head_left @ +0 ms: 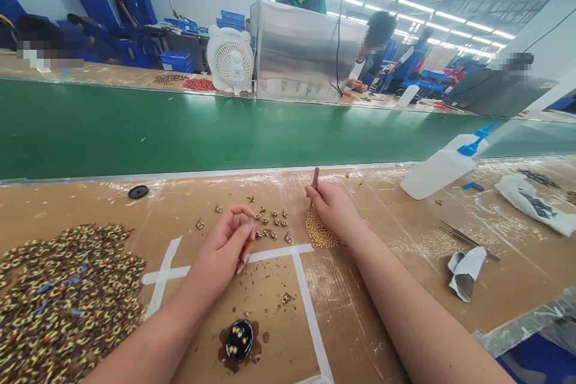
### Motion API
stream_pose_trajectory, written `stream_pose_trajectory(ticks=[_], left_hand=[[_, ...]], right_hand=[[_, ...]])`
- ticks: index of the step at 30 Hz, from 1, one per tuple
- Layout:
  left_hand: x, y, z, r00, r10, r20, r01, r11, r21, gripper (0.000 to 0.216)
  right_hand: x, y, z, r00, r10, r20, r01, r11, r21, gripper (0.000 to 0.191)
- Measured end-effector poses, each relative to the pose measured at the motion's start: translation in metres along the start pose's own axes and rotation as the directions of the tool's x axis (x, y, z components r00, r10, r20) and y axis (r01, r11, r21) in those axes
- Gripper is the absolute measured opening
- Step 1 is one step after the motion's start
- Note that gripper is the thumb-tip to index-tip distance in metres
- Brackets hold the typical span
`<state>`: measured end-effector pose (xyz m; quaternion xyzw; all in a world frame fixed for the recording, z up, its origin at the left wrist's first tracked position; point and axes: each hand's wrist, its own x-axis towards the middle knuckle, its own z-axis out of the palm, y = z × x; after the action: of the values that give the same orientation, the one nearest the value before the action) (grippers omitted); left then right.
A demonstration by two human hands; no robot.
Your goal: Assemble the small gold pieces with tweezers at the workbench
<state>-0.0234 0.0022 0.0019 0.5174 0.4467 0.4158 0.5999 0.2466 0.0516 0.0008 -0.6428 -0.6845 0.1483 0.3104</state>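
Observation:
My left hand [227, 240] is closed in a pinch, with thumb and fingertips together; whatever it holds is hidden or too small to name. Right beside its fingertips lie several small metal parts [273, 222] with thin stems. My right hand [335, 210] grips brownish tweezers [315, 177] upright, their lower end down at a round pile of tiny gold-coloured discs [318, 233]. In front of me sits a small black dish [239, 342] of dark, shiny liquid with a few gold pieces in it. A single small part [287, 298] lies between the dish and the hands.
A large heap of similar parts [67, 294] spreads on the left. White tape [310, 318] marks the brown tabletop. To the right are a plastic bottle [438, 171], other tweezers [468, 239] and crumpled paper [468, 273]. A green belt [180, 126] runs behind; people work beyond it.

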Motion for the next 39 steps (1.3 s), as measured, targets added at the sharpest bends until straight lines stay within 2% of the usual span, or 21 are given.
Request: stream_pose_trajectory(ticks=[2,5,7,10,13,20,23,27,31,34,36,39], left_hand=[[-0.001,0.001,0.001,0.999,-0.032,0.022,0.032,0.999,0.004,0.016],[-0.002,0.003,0.001,0.997,-0.065,0.048,0.065,0.998,-0.005,0.019],[-0.002,0.005,0.001,0.995,-0.072,0.075,0.073,0.997,-0.016,0.022],[-0.002,0.005,0.001,0.991,-0.079,0.107,0.084,0.996,-0.042,0.032],[-0.003,0.004,0.001,0.990,-0.094,0.105,0.101,0.993,-0.063,0.039],[-0.003,0.004,0.003,0.987,-0.094,0.131,0.102,0.993,-0.054,0.039],[-0.003,0.004,0.003,0.983,-0.112,0.144,0.122,0.991,-0.060,0.040],[-0.002,0.003,0.003,0.981,-0.131,0.142,0.142,0.987,-0.071,0.040],[0.000,0.001,0.002,0.976,-0.154,0.153,0.168,0.982,-0.086,0.040],[0.001,0.003,0.002,0.972,-0.170,0.165,0.191,0.974,-0.119,0.041],[0.001,0.004,0.002,0.972,-0.163,0.167,0.188,0.972,-0.144,0.042],[0.001,0.007,0.002,0.977,-0.145,0.154,0.173,0.967,-0.186,0.043]], right_hand=[[-0.004,-0.007,0.003,0.999,-0.017,-0.042,0.026,0.977,0.212,0.041],[-0.016,-0.024,0.010,0.996,-0.072,-0.059,0.092,0.822,0.562,0.044],[-0.026,-0.037,0.014,0.986,-0.161,-0.049,0.150,0.709,0.689,0.042],[-0.038,-0.049,0.019,0.951,-0.303,-0.051,0.230,0.593,0.772,0.032],[-0.043,-0.053,0.021,0.927,-0.371,-0.045,0.266,0.571,0.776,0.025],[-0.045,-0.058,0.019,0.895,-0.444,-0.052,0.359,0.644,0.675,0.023],[-0.046,-0.058,0.019,0.850,-0.517,-0.105,0.475,0.664,0.578,0.019],[-0.047,-0.057,0.019,0.768,-0.619,-0.165,0.611,0.631,0.478,0.016],[-0.048,-0.057,0.015,0.724,-0.684,-0.085,0.653,0.641,0.404,0.020],[-0.048,-0.058,0.016,0.744,-0.663,-0.082,0.637,0.666,0.389,0.022],[-0.049,-0.060,0.018,0.807,-0.572,-0.144,0.572,0.700,0.426,0.021],[-0.050,-0.063,0.020,0.928,-0.335,-0.163,0.365,0.726,0.582,0.023]])
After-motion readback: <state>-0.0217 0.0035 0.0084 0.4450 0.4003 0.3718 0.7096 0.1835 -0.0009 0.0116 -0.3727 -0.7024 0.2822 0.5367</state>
